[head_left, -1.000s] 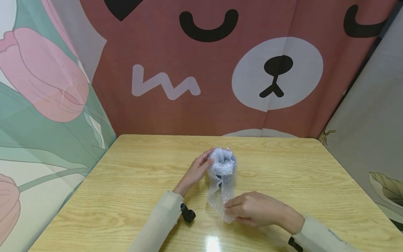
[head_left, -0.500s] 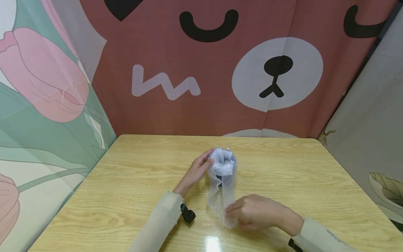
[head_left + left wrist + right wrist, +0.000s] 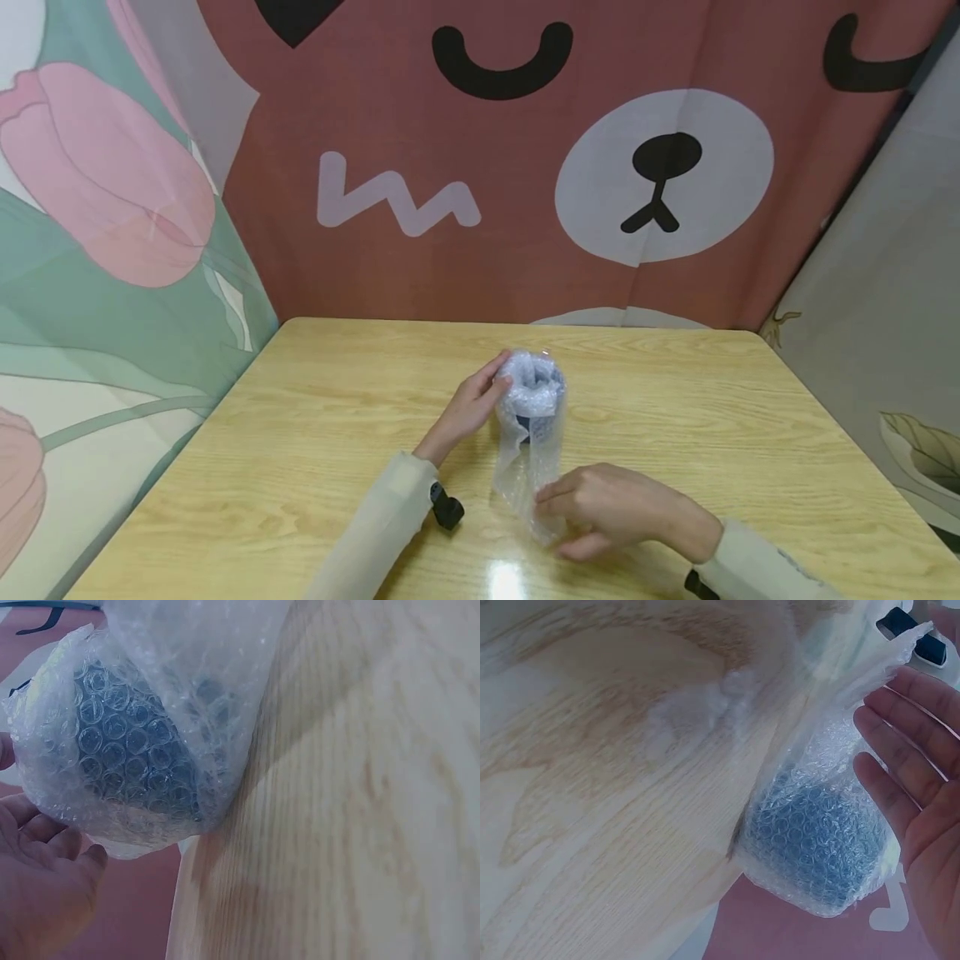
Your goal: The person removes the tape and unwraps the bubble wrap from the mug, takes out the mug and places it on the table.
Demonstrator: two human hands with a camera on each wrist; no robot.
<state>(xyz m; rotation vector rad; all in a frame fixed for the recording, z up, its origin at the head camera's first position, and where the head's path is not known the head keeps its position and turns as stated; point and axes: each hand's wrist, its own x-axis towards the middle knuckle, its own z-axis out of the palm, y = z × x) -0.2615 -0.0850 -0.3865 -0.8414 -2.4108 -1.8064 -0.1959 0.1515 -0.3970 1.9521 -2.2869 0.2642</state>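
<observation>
A bubble-wrapped bundle (image 3: pixel 532 400) stands on the wooden table, its crumpled wrap gathered at the top. Something dark blue shows through the clear bubbles (image 3: pixel 131 742); its kind is hidden by the wrap. My left hand (image 3: pixel 474 404) holds the bundle's left side near the top, thumb in front. A loose flap of bubble wrap (image 3: pixel 517 479) trails from the bundle toward me. At the flap's near end is my right hand (image 3: pixel 626 508), its thumb spread away from the fingers. In the right wrist view, those fingers (image 3: pixel 900 746) lie fairly straight against the wrap.
The light wooden table (image 3: pixel 300 400) extends around the bundle on all sides. A bear-print curtain (image 3: pixel 487 275) hangs behind its far edge, with printed fabric at both sides. Small black cameras (image 3: pixel 447 507) are worn on the sleeves.
My right hand has drawn the flap slightly nearer to me, and its thumb has come away from the fingers. My left hand and the bundle have stayed nearly in place.
</observation>
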